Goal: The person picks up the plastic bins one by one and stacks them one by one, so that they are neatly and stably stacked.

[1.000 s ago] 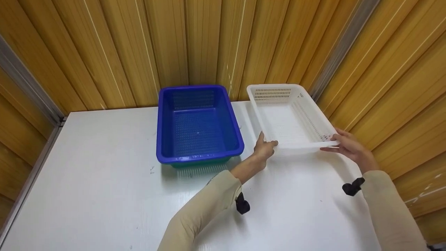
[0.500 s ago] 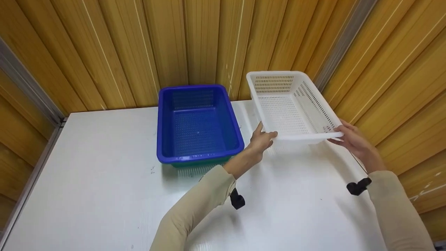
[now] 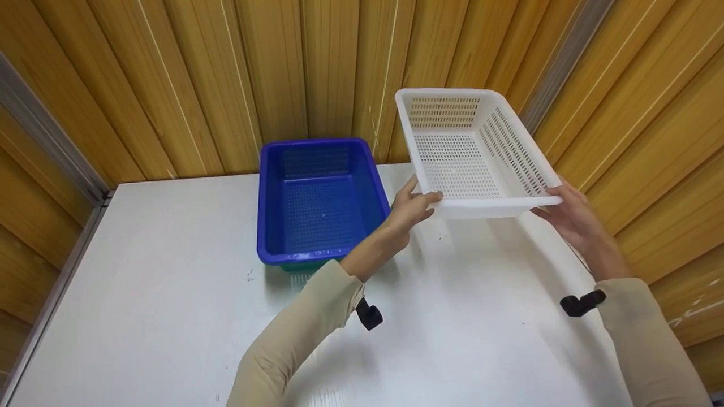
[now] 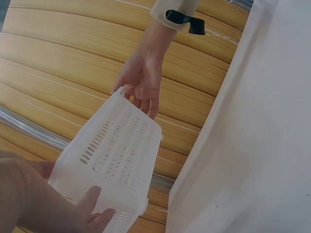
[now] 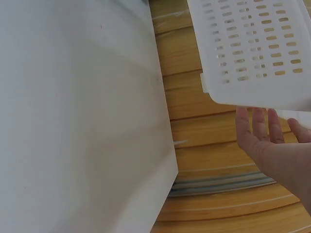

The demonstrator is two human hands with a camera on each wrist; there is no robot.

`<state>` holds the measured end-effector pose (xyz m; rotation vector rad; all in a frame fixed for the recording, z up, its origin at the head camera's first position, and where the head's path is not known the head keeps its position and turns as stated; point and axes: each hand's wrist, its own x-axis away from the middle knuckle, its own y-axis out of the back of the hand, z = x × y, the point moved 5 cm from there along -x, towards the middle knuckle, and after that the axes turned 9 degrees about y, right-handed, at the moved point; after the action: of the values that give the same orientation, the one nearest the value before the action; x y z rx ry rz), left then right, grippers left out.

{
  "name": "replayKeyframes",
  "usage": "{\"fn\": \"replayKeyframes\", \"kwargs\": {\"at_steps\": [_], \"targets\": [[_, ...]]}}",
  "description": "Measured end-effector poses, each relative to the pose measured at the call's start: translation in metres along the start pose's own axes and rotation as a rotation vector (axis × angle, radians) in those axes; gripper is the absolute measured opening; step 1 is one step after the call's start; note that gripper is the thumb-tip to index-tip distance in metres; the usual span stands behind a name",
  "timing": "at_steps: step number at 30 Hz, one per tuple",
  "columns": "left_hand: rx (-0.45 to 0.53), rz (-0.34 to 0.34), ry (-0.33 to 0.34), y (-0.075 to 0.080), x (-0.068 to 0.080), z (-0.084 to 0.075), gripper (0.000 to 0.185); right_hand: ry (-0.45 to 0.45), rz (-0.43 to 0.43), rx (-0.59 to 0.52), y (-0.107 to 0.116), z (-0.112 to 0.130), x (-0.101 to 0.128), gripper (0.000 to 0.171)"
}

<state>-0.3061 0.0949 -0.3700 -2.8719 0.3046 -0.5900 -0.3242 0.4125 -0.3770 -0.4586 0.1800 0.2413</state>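
A white perforated plastic basket (image 3: 464, 164) hangs in the air above the right part of the table, its near end toward me. My left hand (image 3: 412, 210) grips its near left corner, thumb over the rim and fingers under it. At the near right corner my right hand (image 3: 574, 217) holds the rim, thumb on top. In the left wrist view the basket's slotted wall (image 4: 116, 145) shows between both hands. From the right wrist camera, the fingers (image 5: 257, 124) of my right hand lie against the basket's edge. Inside, the basket holds nothing visible.
A blue basket (image 3: 322, 217) stands on the white table (image 3: 169, 294), left of the white one, nested over a green basket (image 3: 302, 265). Wood-patterned panel walls (image 3: 328, 68) rise behind and at the right. My left forearm passes close to the blue basket's near right corner.
The white basket has risen off the table, away from me, in both hands. My left hand has moved up and slightly left with it. The blue basket has stayed put.
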Motion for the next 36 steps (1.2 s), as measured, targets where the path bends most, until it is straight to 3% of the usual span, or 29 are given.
{"fn": "replayKeyframes", "kwargs": {"at_steps": [6,10,20,27,36], "targets": [[0.015,-0.025,-0.007,-0.001,0.004,0.001,0.067,-0.056,-0.028,-0.081,-0.005,0.002,0.003,0.040],[-0.013,-0.050,-0.030,0.013,0.011,-0.006,0.071,-0.068,-0.032,-0.085,-0.020,-0.003,-0.003,0.038],[-0.032,-0.091,-0.028,0.049,0.025,-0.003,0.080,-0.096,0.023,0.050,-0.052,-0.015,-0.004,0.042],[-0.021,-0.108,-0.057,0.072,0.032,0.000,0.074,-0.110,0.066,0.124,-0.066,-0.025,-0.006,0.048],[-0.067,-0.122,-0.014,0.105,0.054,-0.003,0.076,-0.139,0.143,0.190,-0.092,-0.038,-0.008,0.054]]}}
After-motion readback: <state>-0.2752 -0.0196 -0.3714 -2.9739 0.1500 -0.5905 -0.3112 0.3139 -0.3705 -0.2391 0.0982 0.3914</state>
